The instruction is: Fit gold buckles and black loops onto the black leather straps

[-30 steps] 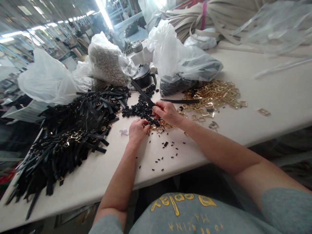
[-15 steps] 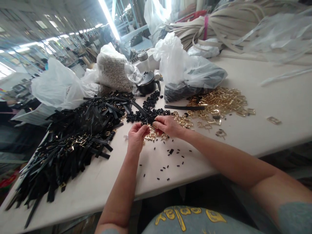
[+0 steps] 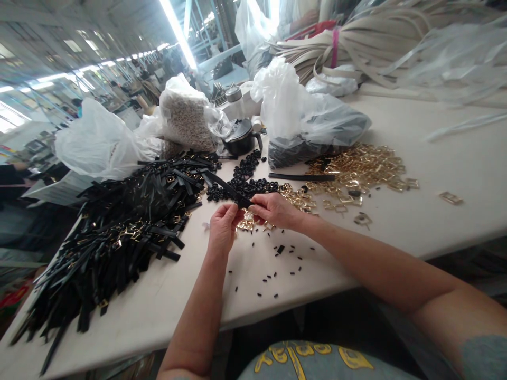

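Note:
My right hand (image 3: 275,211) pinches the near end of a long black strap (image 3: 225,187) that runs up and left from my fingers. Close beside it, my left hand (image 3: 222,227) has its fingers curled together at the same strap end; what they hold is too small to name. Both hands hover just above a small cluster of gold buckles (image 3: 247,222). Behind them lies a heap of small black loops (image 3: 245,184).
A big pile of black straps with gold buckles (image 3: 119,232) covers the table's left. More gold buckles (image 3: 360,171) are spread to the right. Small black bits (image 3: 277,264) are scattered near the front edge. Plastic bags (image 3: 304,119), a black pot (image 3: 241,137) and cream strapping (image 3: 356,47) stand behind.
My left hand has lifted off the table and come up beside my right hand at the strap end. The view has shifted slightly.

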{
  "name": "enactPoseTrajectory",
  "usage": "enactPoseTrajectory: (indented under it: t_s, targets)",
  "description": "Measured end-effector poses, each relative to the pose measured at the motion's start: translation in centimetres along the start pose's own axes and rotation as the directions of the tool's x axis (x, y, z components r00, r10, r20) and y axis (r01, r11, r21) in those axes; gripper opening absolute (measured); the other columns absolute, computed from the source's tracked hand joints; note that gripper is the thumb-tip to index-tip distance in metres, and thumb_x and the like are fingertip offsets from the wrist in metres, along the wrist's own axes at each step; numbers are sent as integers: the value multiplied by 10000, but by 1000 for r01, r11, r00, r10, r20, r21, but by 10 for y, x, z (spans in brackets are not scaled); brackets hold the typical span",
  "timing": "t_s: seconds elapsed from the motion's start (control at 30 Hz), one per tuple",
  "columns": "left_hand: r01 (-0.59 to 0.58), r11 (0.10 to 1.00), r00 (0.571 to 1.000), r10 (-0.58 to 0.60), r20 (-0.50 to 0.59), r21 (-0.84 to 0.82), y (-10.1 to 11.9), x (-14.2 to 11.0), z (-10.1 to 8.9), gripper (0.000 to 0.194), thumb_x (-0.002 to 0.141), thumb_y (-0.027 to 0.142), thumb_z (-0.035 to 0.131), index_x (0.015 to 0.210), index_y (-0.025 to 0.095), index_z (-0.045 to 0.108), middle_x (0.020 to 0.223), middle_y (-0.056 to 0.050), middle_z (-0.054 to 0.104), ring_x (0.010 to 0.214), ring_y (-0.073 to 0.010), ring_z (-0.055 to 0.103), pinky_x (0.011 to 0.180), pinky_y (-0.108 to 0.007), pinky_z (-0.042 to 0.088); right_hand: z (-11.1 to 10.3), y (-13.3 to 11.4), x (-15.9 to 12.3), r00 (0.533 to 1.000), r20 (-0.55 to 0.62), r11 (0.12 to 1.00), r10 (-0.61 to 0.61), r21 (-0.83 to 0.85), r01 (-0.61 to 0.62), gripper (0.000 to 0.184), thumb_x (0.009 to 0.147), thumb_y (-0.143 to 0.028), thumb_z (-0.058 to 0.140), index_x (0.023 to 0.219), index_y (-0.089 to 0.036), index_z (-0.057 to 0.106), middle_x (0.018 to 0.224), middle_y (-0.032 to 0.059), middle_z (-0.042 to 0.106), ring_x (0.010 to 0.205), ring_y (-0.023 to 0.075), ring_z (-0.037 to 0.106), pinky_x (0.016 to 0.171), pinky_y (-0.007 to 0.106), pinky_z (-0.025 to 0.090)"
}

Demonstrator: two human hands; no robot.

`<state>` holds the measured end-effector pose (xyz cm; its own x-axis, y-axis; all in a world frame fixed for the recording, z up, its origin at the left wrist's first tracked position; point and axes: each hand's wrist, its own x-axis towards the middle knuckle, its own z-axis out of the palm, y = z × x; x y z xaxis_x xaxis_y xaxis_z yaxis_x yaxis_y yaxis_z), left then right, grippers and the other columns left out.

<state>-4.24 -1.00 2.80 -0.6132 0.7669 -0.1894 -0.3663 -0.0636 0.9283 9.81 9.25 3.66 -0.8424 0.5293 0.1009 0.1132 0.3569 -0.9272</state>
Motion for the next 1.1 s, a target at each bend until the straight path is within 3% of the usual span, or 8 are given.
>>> enactPoseTrajectory:
  t_s: [0.2, 0.4, 0.57, 0.63, 0.9, 1.1]
  targets:
    - [-113, 992, 993, 114, -21, 64, 0, 0, -1, 418, 505, 375, 896, 744, 160, 629, 645, 30, 656, 509, -83, 616, 540, -196, 517, -1, -4, 0, 997, 70, 999, 24, -49, -20, 228, 920, -247, 513, 708, -164, 531, 595, -17, 637, 500, 86, 597, 512, 192, 414]
    - [-244, 938, 970, 236, 62, 247, -1, -4, -2, 312, 609, 347, 849, 794, 151, 693, 710, -14, 696, 573, -103, 632, 602, -233, 532, -8, -1, 1, 994, 108, 979, 4, -201, 18, 236, 910, -228, 529, 683, -163, 544, 597, -29, 651, 501, 68, 568, 538, 189, 367]
    - [-442, 791, 896, 413, 163, 424, -8, -3, -8, 221, 685, 297, 808, 850, 183, 716, 794, -22, 707, 693, -124, 653, 682, -245, 540, -9, -2, 1, 996, 95, 957, -3, -289, 31, 210, 890, -185, 536, 684, -161, 562, 612, -25, 660, 516, 71, 569, 544, 196, 343]
    - [-466, 747, 883, 426, 197, 474, -10, -1, -11, 218, 694, 294, 802, 864, 187, 720, 819, -28, 708, 717, -133, 658, 707, -255, 543, -8, -2, 1, 995, 101, 958, -13, -284, 41, 203, 887, -181, 538, 687, -159, 564, 615, -25, 658, 514, 70, 568, 541, 194, 343]
    - [-251, 935, 968, 236, 89, 250, -6, -3, -4, 265, 679, 353, 807, 843, 158, 736, 800, -45, 733, 666, -123, 667, 687, -248, 551, -6, 7, 2, 994, 110, 1000, 9, -19, -7, 205, 888, -257, 524, 710, -160, 551, 611, -9, 657, 504, 85, 603, 509, 180, 416]
    - [19, 999, 996, -23, 82, 43, 0, -1, -5, 336, 559, 316, 873, 813, 149, 729, 769, -42, 730, 598, -99, 655, 659, -229, 555, -7, 9, 4, 986, 162, 992, 50, 107, -68, 194, 865, -301, 546, 738, -155, 561, 631, -5, 652, 500, 95, 625, 470, 177, 461]
